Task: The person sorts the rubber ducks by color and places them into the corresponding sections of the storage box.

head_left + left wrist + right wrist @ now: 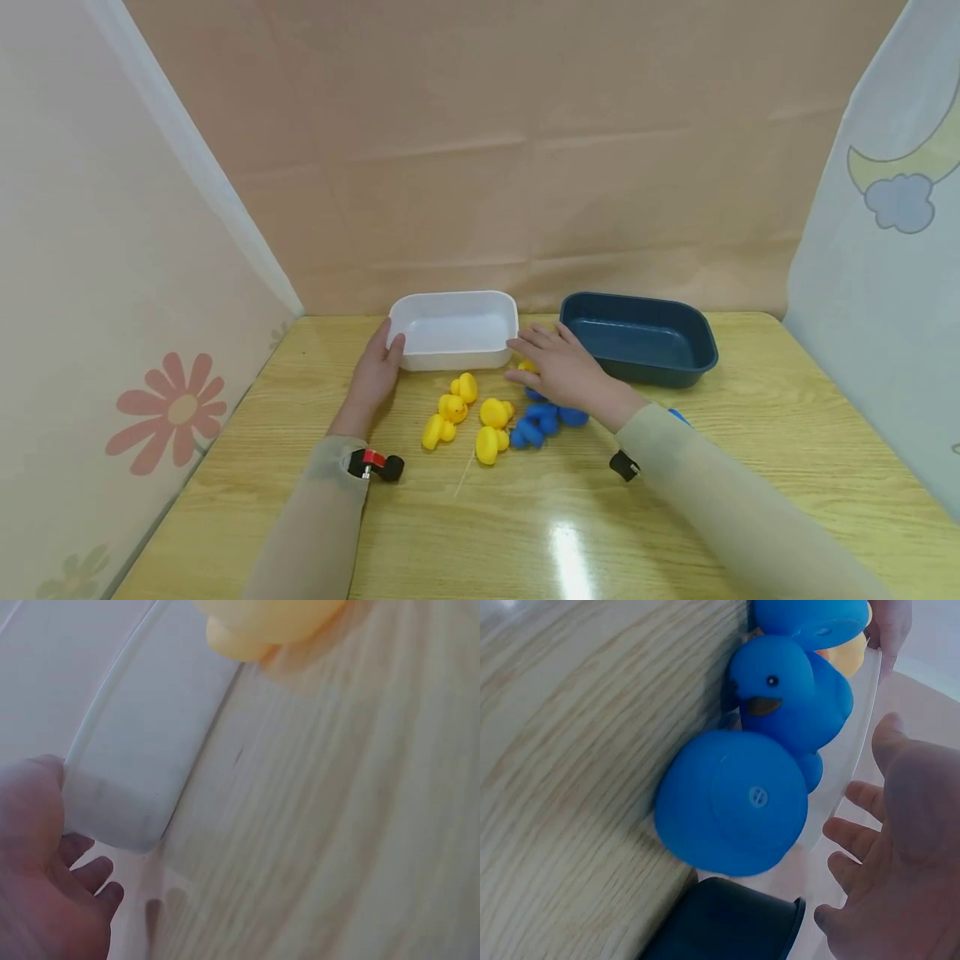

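A white tray (pixel 453 360) stands at the back of the wooden table, a dark blue tray (pixel 637 367) to its right. My left hand (pixel 379 367) rests against the white tray's (pixel 142 750) left front corner, its fingers (pixel 90 874) loosely bent. My right hand (pixel 558 362) lies flat with straight fingers at the white tray's right front corner, over some ducks. Several yellow rubber ducks (pixel 468 421) lie in front of the white tray, with blue ducks (pixel 543 421) beside them. The right wrist view shows blue ducks (pixel 780 712) close up below my palm (pixel 900 847).
Fabric screens close in the table on the left, back and right. The table's front half (pixel 562 533) holds only my forearms. One yellow duck (pixel 262 622) shows blurred at the top of the left wrist view.
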`<state>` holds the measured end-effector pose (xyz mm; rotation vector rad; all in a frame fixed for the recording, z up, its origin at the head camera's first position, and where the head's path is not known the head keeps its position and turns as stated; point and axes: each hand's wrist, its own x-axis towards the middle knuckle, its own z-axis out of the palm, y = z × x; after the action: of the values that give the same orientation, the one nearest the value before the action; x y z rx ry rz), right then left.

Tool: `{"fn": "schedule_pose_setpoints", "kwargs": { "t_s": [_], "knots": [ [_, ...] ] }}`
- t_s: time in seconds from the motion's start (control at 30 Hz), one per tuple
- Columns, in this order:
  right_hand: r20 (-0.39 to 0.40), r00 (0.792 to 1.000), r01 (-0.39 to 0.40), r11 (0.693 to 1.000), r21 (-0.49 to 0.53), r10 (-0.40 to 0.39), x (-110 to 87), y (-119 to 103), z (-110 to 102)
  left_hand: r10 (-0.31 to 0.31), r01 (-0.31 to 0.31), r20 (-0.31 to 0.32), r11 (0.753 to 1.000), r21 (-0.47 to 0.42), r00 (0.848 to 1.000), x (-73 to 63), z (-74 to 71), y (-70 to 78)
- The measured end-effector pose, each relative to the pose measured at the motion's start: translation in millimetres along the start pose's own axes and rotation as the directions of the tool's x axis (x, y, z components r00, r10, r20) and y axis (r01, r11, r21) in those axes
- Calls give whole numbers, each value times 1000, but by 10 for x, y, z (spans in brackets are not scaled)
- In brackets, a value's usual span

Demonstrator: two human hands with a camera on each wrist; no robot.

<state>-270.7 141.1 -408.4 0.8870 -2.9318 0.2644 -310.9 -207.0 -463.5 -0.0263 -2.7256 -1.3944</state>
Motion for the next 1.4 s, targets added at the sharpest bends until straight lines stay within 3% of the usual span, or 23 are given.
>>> {"fn": "schedule_pose_setpoints", "kwargs": {
  "t_s": [0.37, 0.67, 1.03, 1.4],
  "knots": [
    [12, 1000, 15, 999, 37, -16, -43, 117, -18, -21, 29, 67, 994, -109, 997, 55, 55, -86],
    [-7, 1000, 15, 996, 88, -14, -45, 225, -100, 21, -9, 105, 994, -110, 994, 55, 21, -111],
    [-50, 999, 6, 994, 108, -1, -99, 430, -58, 29, -18, 83, 991, -129, 996, 61, 98, -98],
    [-17, 1000, 7, 996, 85, -6, -62, 495, -40, 52, -47, 43, 994, -96, 998, 29, 134, -55]
  ]
}}
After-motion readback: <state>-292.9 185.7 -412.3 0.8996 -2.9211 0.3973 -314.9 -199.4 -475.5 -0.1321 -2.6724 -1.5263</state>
